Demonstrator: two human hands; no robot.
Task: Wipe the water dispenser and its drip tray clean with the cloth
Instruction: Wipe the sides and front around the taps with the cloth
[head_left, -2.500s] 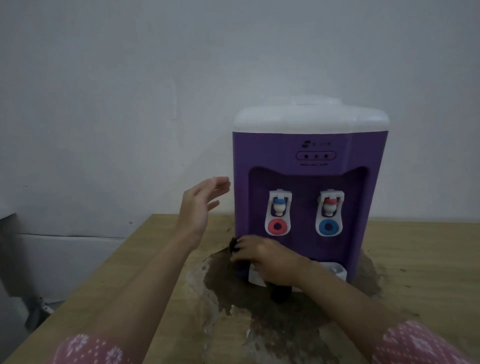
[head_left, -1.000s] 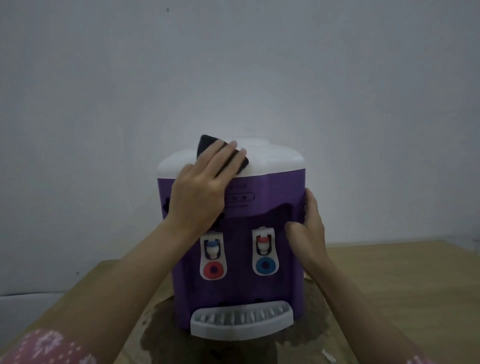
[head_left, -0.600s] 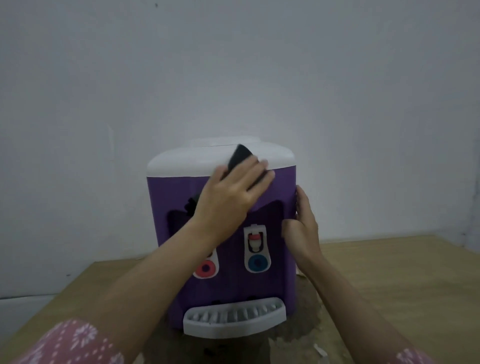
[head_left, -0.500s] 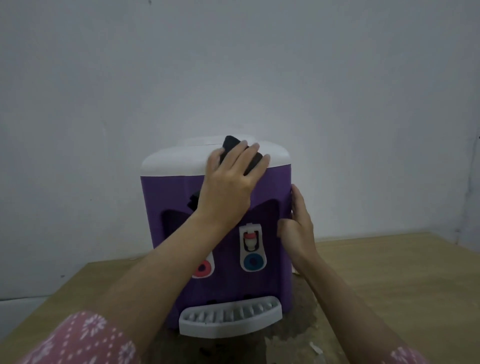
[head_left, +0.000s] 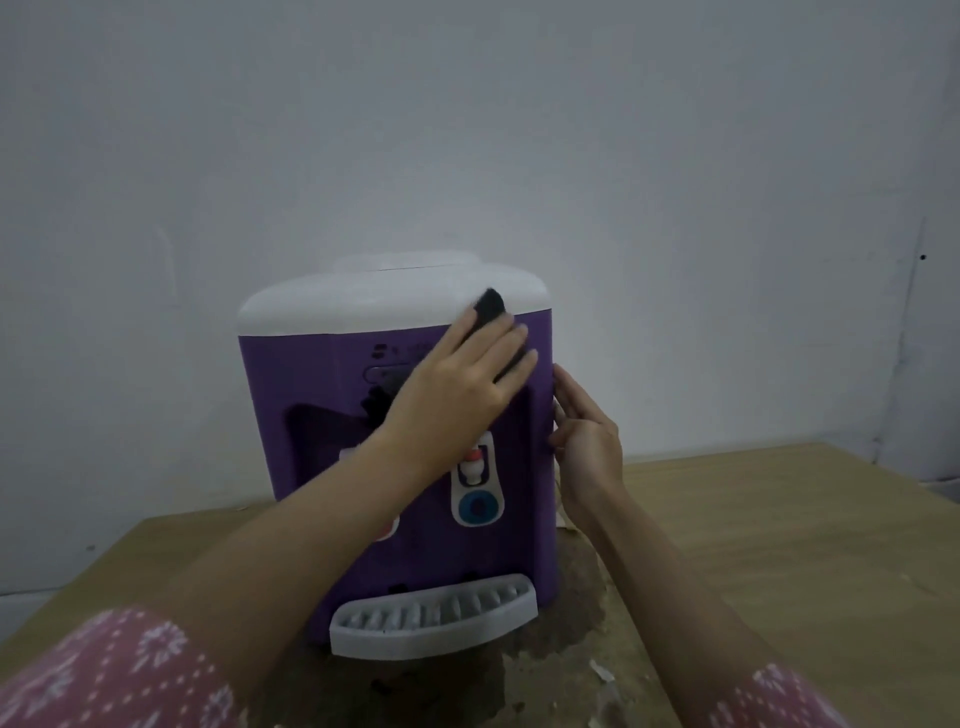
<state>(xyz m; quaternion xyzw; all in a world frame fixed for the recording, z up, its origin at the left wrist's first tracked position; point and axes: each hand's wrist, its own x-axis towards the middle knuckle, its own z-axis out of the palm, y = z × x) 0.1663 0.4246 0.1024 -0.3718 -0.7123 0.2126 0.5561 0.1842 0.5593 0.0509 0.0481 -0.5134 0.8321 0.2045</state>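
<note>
A purple water dispenser (head_left: 311, 415) with a white top stands on a wooden table (head_left: 753, 530). Its grey slatted drip tray (head_left: 436, 616) juts out at the bottom front. My left hand (head_left: 462, 379) presses a black cloth (head_left: 491, 304) flat against the upper right of the purple front; the cloth's tip pokes past my fingertips onto the white lid. My right hand (head_left: 584, 431) rests with fingers extended against the dispenser's right side. My left forearm hides the left tap; the right tap (head_left: 475, 486) with a blue button shows.
A dark wet-looking patch (head_left: 571, 597) spreads on the table around the dispenser's base, with small flakes near the front. A pale wall stands close behind. The table's left edge runs near my left sleeve.
My left hand with the cloth has slid right and slightly down, from the white lid's edge onto the purple front's upper right. My right hand stays on the side. The view has shifted.
</note>
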